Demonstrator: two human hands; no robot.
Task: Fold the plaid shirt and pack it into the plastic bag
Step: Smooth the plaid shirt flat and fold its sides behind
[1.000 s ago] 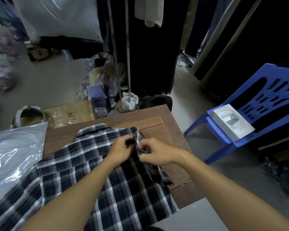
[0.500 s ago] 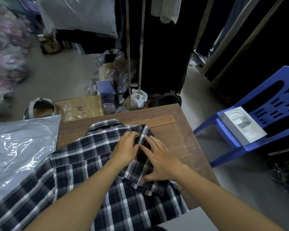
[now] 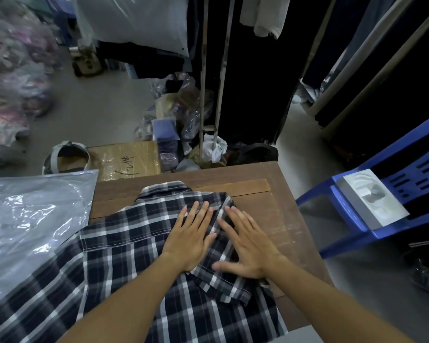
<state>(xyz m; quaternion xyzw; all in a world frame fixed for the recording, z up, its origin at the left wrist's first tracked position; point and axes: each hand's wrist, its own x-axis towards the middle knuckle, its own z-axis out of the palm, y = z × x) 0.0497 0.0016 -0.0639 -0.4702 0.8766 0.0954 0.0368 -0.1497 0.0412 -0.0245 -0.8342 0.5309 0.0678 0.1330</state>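
Observation:
The dark blue and white plaid shirt (image 3: 124,248) lies back-up on the wooden table (image 3: 278,219), collar at the far edge. Its right sleeve is folded inward over the back. My left hand (image 3: 191,236) rests flat on the shirt, fingers spread, holding nothing. My right hand (image 3: 248,243) lies flat beside it on the folded sleeve, fingers apart. The clear plastic bag (image 3: 27,224) lies at the left, partly under the shirt's left side.
A blue plastic chair (image 3: 372,219) stands right of the table with a white moulded tray (image 3: 372,196) on its seat. Behind the table are a taped cardboard box (image 3: 126,162), bagged goods, a metal rack pole (image 3: 203,95) and hanging dark clothes.
Both hands went from pinching the sleeve's edge to lying flat on it. The sleeve now lies folded down on the shirt's back. The view has tilted slightly.

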